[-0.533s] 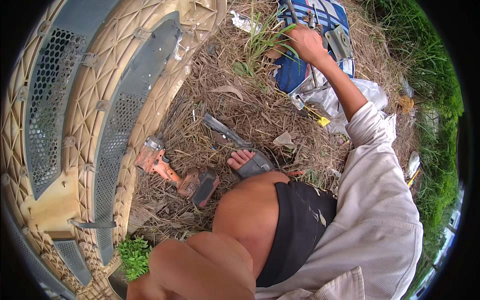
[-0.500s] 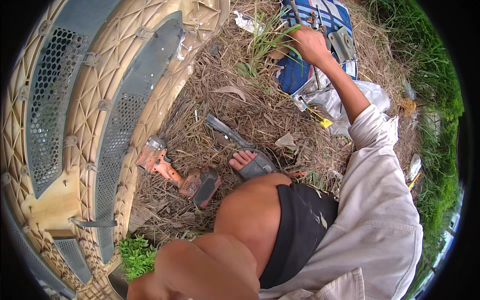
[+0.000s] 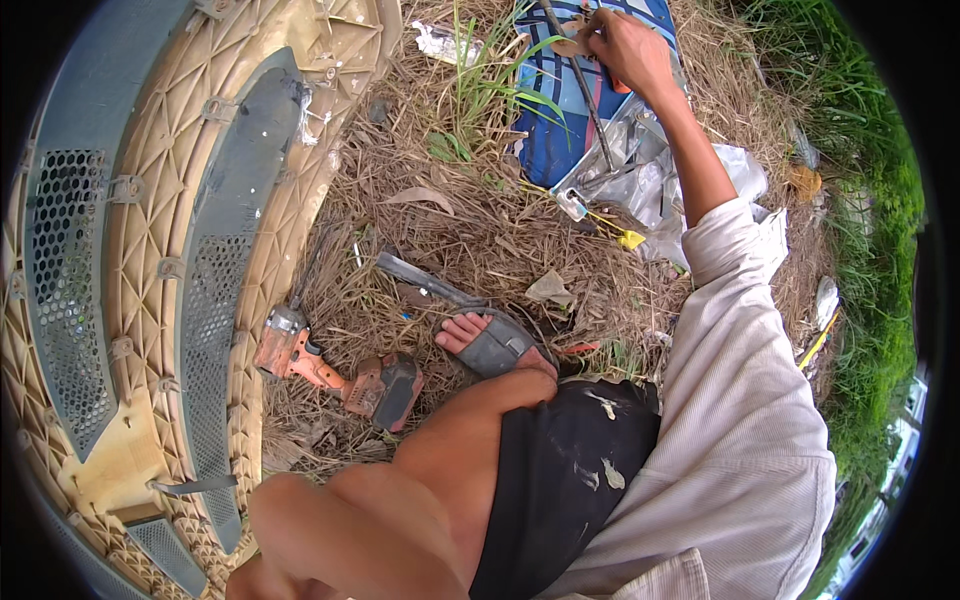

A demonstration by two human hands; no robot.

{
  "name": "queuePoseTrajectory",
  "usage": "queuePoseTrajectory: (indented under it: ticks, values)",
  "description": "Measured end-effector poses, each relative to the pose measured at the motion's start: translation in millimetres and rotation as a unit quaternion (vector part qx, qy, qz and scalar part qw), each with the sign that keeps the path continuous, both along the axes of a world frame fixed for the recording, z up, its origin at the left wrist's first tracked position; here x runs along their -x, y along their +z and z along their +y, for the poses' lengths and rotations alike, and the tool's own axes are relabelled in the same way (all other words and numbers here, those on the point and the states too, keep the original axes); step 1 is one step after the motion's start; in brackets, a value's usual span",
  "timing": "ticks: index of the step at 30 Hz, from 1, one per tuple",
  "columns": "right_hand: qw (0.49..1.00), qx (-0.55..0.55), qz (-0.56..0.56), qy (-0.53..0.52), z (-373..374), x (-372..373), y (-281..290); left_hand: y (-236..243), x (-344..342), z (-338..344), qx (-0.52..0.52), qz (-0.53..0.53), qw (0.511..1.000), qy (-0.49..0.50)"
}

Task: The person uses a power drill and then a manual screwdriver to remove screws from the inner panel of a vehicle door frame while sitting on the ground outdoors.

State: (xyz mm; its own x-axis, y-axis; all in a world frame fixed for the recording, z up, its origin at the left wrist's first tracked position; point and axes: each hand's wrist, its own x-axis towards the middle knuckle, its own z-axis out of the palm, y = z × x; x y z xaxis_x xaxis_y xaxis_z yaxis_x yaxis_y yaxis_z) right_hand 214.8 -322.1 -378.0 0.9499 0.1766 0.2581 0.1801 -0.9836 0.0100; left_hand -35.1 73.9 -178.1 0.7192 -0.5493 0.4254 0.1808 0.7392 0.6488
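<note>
My right hand is stretched out at the top over a blue patterned cloth or bag on the dry grass. Its fingers are bent together beside a flat brown piece, and what they grip is mostly hidden. A thin dark rod slants across the blue fabric just left of the hand. Below the fingers shows a bit of something orange. A crumpled clear plastic bag lies under my wrist. My left hand does not show.
A large tan ribbed panel with grey mesh inserts takes up the left side. An orange cordless power tool lies beside it. My sandalled foot is near a dark strip. Small yellow piece by the plastic; tall green grass at right.
My right hand has moved farther up over the blue fabric, and the brown piece has shifted along with it. The view has swung, so the ground things sit farther left.
</note>
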Motion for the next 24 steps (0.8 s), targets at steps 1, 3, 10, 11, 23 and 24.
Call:
queuePoseTrajectory:
  ticks: [1, 3, 10, 11, 23, 24]
  values:
    - [1.000, 0.020, 0.006, -0.018, 8.0, 5.6, 4.3, 9.4, 3.8, -11.4, -0.036, 0.026, 0.996, 0.080]
    - [0.998, 0.041, 0.013, -0.043, 12.1, 13.1, 9.5, 6.5, 10.9, -26.0, -0.072, 0.052, 0.984, 0.152]
    - [0.998, 0.005, -0.014, 0.068, 25.0, 16.5, 6.8, 1.1, -20.1, -1.5, -0.101, -0.035, 0.993, 0.057]
    - [0.996, 0.009, -0.020, 0.088, 23.7, 14.0, 3.5, 8.8, -25.9, -1.3, -0.133, -0.060, 0.989, 0.021]
    - [0.978, 0.123, -0.144, 0.085, 48.8, 3.2, 103.9, 8.4, -32.8, 14.3, -0.614, 0.078, 0.707, 0.341]
    - [0.971, 0.112, -0.197, 0.081, 73.9, -16.0, 113.1, 18.9, -30.1, 7.7, -0.617, 0.090, 0.681, 0.385]
